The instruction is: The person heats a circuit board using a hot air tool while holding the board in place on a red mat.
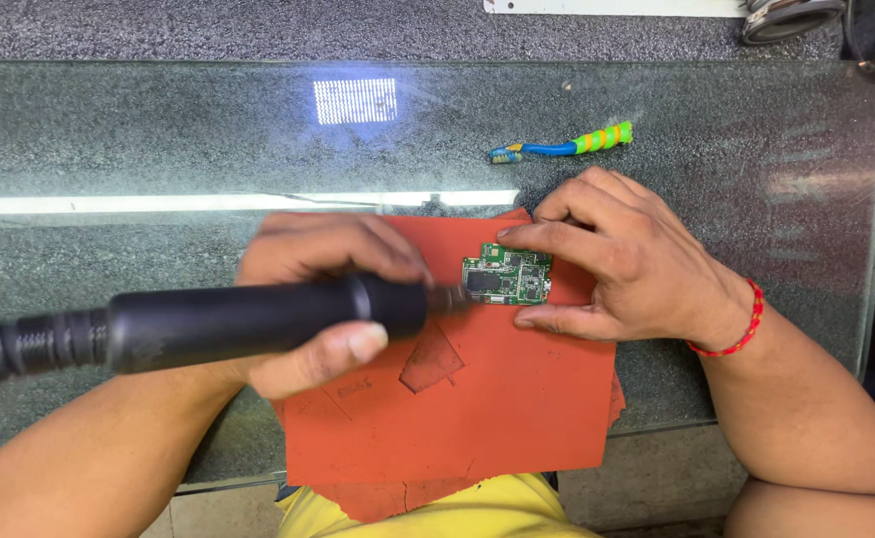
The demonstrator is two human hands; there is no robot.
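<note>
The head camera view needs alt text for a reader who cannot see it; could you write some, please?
A left hand points a black hot-air tool at a small green circuit board, steadied by the right hand on an orange mat. A toothbrush lies beyond.

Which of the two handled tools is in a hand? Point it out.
The black hot-air handpiece, gripped by the left hand over the orange mat. The blue-green toothbrush lies untouched on the glass.
</note>
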